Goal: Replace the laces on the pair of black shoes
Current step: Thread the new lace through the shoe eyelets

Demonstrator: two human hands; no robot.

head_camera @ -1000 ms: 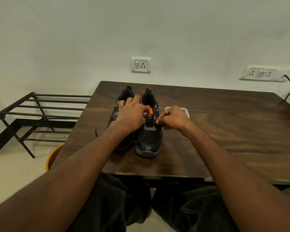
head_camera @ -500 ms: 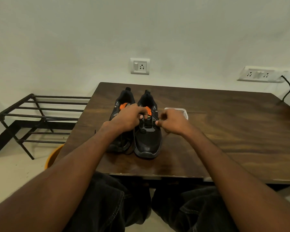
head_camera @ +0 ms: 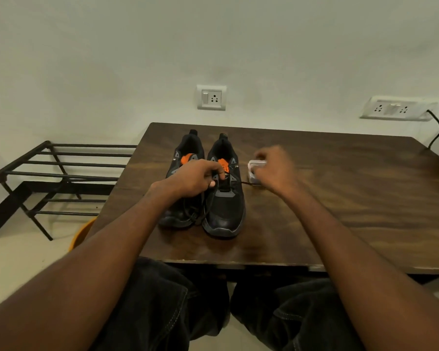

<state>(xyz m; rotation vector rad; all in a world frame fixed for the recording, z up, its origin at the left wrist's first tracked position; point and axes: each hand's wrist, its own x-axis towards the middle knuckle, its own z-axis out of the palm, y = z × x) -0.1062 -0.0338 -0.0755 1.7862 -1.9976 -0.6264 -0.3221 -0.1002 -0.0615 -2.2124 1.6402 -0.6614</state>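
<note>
Bare forearms, no sleeves; dark denim trousers (head_camera: 162, 307) with pale stitching.

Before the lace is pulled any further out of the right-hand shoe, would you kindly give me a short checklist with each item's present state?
1. Left hand steadies the right-hand black shoe: ok.
2. Right hand has a grip on the thin black lace: cannot tell, blurred.
3. Lace runs taut sideways from the eyelets: ok.
4. Both shoes, including the left-hand black shoe, stand flat on the dark wooden table: ok.
5. Small clear plastic box is clear of the pulling hand: not ok.
</note>
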